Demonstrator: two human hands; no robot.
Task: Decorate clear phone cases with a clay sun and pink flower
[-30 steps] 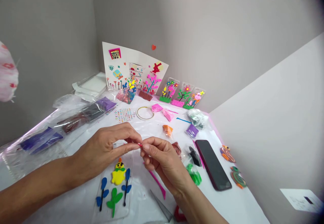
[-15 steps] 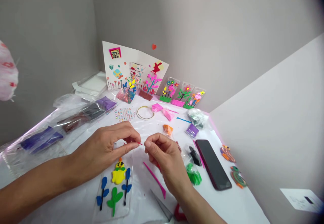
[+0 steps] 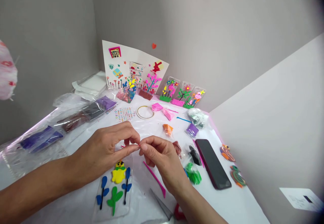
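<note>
My left hand (image 3: 107, 144) is closed in a pinch, thumb against forefinger, on a thin red strip of modelling clay, nearly all covered by the fingers. My right hand (image 3: 160, 156) meets it, its thumb and forefinger pinched at the strip's other end. Below them lies a clear phone case (image 3: 118, 214) with a yellow clay chick (image 3: 118, 175), a green clay plant (image 3: 114, 198) and two blue-leaved stems on black stalks. A pink modelling tool (image 3: 155, 179) and partly hidden scissors (image 3: 162, 203) lie near my right hand.
A black phone (image 3: 213, 164) lies to the right, beside bagged green clay (image 3: 193, 175) and black clay. Orange clay (image 3: 167, 129), purple clay (image 3: 191, 130) and a gold-edged ring (image 3: 145, 117) sit farther back. Decorated cases (image 3: 182, 94) lean on the wall. Bagged clay (image 3: 42, 139) lines the left.
My right hand has moved slightly left, so its fingertips now touch those of my left hand. The red strip between them is less visible. Other things stay put.
</note>
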